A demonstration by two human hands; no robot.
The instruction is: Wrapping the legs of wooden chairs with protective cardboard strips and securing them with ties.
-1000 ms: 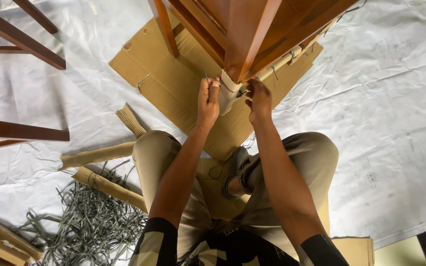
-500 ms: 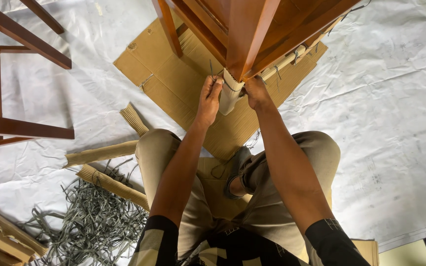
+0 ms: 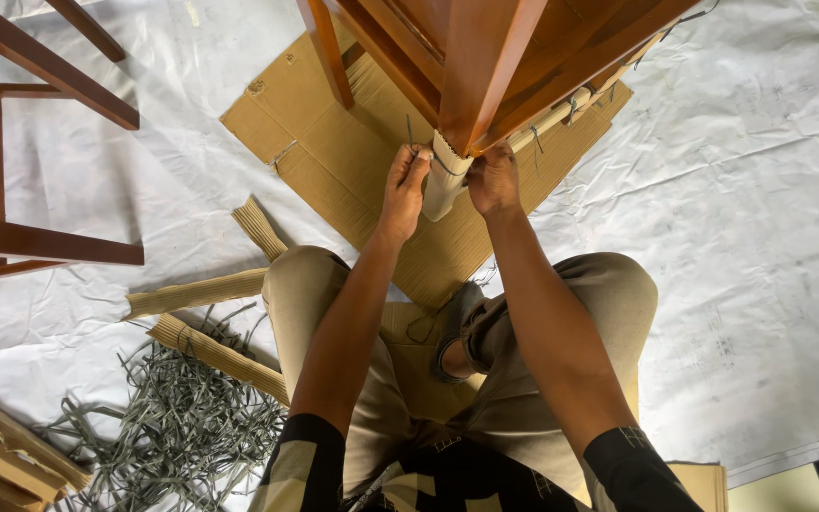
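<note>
Both hands meet at the chair leg: the left hand pinches a grey strap taut while the right hand presses the cardboard wrap against the wood.

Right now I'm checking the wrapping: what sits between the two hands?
In the head view, a corrugated cardboard wrap on the wooden leg sits between the left hand and right hand.
</note>
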